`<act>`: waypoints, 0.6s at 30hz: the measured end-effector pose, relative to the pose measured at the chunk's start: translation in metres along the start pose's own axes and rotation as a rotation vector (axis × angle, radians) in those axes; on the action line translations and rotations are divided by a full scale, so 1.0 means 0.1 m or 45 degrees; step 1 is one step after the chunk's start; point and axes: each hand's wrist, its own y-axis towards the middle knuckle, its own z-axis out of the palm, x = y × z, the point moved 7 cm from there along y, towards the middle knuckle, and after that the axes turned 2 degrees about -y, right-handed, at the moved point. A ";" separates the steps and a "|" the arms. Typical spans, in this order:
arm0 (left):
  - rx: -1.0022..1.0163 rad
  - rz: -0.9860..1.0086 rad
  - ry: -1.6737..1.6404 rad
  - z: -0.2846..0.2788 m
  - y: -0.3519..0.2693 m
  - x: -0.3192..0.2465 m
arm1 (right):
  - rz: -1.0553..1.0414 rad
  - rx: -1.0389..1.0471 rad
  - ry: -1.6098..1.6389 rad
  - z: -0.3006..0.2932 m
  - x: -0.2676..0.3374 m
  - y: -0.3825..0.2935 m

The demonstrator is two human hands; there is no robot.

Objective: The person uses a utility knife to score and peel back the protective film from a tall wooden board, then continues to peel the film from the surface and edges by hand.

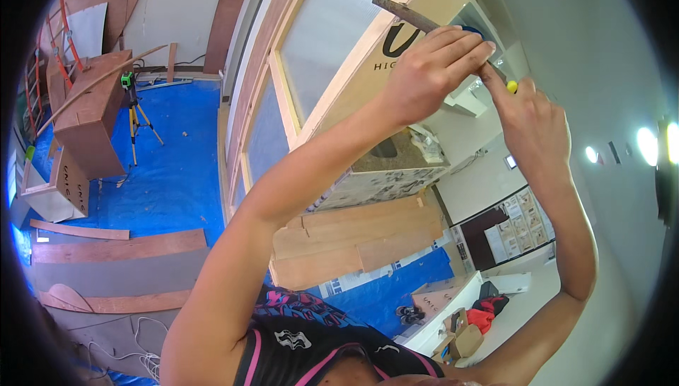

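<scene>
Both hands are raised at the upper right of the head view, beside a pale timber frame [350,62] with translucent panels. My left hand [432,73] is wrapped around a worn, dark bar-shaped tool [406,14], whose far end sticks out over the frame's edge. My right hand [533,115] grips the tool's near end, its fingers curled close to my left fingertips. A small yellow rounded piece [511,86] shows at the right fingers; whether it belongs to the tool I cannot tell. A small blue thing is partly hidden behind my left hand.
A green laser level [127,81] on a tripod stands on blue sheeting [175,174], near a plywood box [87,121] and orange ladders [63,41]. Plywood sheets [366,237] lie below a board-like ledge [398,182]. Open cardboard boxes [467,341] and a red cloth [479,321] are at lower right.
</scene>
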 end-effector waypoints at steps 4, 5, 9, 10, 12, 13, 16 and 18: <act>0.053 0.039 -0.100 -0.16 0.02 -0.12 | 0.056 0.152 -0.023 -0.39 0.11 -0.16; 0.041 0.058 -0.134 -0.14 0.03 -0.18 | 0.078 0.196 -0.042 -0.41 0.10 -0.20; 0.032 0.099 -0.057 -0.11 0.04 0.02 | 0.064 0.031 -0.105 -0.18 0.06 -0.11; 0.032 0.082 -0.042 -0.09 0.03 0.10 | 0.032 0.005 -0.105 -0.11 0.05 0.01; -0.012 0.107 0.011 -0.06 0.03 0.14 | -0.005 -0.049 -0.100 -0.07 0.02 0.09; -0.022 0.080 0.006 -0.04 0.03 0.13 | -0.010 -0.076 -0.096 -0.08 0.00 0.08; -0.010 0.046 -0.003 -0.14 0.03 0.13 | -0.016 -0.045 -0.117 -0.26 0.12 0.10; -0.033 0.031 -0.017 -0.22 0.02 0.10 | -0.005 0.002 -0.149 -0.33 0.16 0.10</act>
